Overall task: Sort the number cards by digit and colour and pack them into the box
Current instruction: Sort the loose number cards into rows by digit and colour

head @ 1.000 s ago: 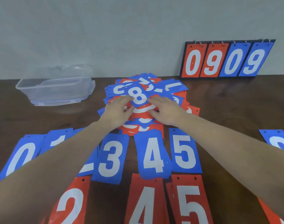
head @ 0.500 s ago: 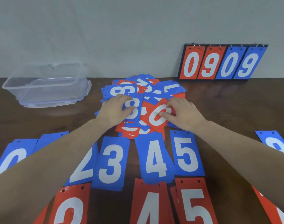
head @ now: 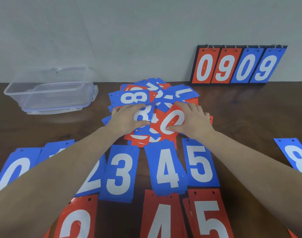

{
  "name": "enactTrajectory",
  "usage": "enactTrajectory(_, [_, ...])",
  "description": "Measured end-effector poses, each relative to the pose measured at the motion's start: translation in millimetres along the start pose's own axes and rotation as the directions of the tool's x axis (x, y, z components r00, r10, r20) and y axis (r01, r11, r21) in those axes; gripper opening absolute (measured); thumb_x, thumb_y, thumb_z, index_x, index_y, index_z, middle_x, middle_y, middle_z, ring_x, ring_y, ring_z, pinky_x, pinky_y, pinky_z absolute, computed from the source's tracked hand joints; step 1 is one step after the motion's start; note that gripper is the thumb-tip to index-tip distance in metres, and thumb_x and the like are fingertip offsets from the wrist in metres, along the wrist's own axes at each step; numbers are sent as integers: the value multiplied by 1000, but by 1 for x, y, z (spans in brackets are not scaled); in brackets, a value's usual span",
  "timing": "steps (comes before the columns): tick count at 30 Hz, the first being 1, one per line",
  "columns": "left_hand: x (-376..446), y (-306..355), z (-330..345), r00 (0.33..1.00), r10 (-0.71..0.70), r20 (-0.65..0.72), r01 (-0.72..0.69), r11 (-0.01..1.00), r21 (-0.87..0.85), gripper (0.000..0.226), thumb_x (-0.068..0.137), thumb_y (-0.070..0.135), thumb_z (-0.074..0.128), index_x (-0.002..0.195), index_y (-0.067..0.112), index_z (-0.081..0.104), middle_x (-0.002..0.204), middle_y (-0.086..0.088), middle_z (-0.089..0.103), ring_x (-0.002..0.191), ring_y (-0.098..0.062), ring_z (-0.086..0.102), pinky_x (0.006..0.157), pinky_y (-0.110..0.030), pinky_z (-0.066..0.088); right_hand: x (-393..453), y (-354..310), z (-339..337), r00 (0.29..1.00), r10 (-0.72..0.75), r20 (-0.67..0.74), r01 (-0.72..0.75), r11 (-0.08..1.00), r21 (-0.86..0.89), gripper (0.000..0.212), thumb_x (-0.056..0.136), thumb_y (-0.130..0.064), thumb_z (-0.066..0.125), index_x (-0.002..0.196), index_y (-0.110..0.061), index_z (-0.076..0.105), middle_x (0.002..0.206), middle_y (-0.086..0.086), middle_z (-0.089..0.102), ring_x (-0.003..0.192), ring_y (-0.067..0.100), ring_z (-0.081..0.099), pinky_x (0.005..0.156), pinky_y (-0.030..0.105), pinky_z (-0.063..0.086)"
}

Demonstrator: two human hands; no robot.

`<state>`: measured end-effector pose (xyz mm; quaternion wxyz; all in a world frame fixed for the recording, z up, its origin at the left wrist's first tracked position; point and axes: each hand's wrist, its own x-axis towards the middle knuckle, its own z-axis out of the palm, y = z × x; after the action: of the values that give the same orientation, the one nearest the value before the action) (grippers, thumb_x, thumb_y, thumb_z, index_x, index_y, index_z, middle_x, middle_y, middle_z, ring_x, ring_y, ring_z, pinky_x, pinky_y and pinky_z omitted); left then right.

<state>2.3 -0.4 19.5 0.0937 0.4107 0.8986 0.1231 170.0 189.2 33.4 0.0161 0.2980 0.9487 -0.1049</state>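
On the dark brown wooden desk [head: 241, 114] lies a loose heap of flat rectangular plastic number cards [head: 153, 95], red and blue with white digits, overlapping at all angles in the middle, just in front of the grey wall. Both hands work on top of this heap. The left hand [head: 124, 119] grips a blue card with a white 8 [head: 144, 114], fingers curled over its upper edge and thumb pressed under the digit. The right hand [head: 193, 121] pinches a red card with a white 0 [head: 171, 121], which sits tilted, its fingers along the upper right edge and the thumb on the lower part of the digit. The two cards touch and overlap between the hands.

Nearer the person, sorted cards lie face up in rows, each with small punched holes along the top edge. The blue row reads a 0 [head: 14, 169], a card partly hidden by the left forearm, a 2 [head: 93, 179], a 3 [head: 120, 172], a 4 [head: 167, 169] and a 5 [head: 201, 162]. Well apart to the right lies a blue 8 [head: 296, 157]. Below them is a red row: a 2 [head: 76, 220], a 4 [head: 161, 217] and a 5 [head: 210, 215], cut off by the frame edge.

The clear rectangular plastic box [head: 50, 93] stands at the left rear of the desk, resting on its clip lid. A black flip scoreboard [head: 238, 65] leans against the wall at the right rear, showing red 0 and 9, then blue 0 and 9.
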Motion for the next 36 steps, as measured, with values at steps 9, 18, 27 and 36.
enactTrajectory(9, [-21,28,-8,976,36,-216,-105,941,-321,64,91,27,74,147,29,44,151,6,45,137,-15,42,104,-20,34,-8,12,-14,991,47,-129,39,807,589,73,94,-14,69,151,-39,31,140,-2,54,114,16,61,71,22,59])
enactTrajectory(18, [-55,53,-8,945,-163,-283,-60,766,-640,88,93,-3,64,157,38,20,168,10,-9,149,1,6,75,4,39,-23,66,-40,958,269,100,-187,321,928,35,96,-33,68,130,-25,61,119,-4,71,106,14,70,95,41,58])
enactTrajectory(27, [-106,102,3,905,-403,-136,92,498,-862,66,94,6,64,140,51,47,137,19,55,126,-10,54,99,-27,51,-68,120,-55,985,60,161,-172,323,931,25,101,-38,58,122,-24,60,101,2,75,84,18,71,75,29,57])
enactTrajectory(36, [-189,135,2,769,-624,-135,180,414,-892,49,97,10,61,135,42,59,116,26,66,110,-5,66,94,-28,54,-92,120,-41,971,-173,168,-112,294,949,10,98,-16,52,105,-17,58,66,5,56,58,17,50,52,31,40])
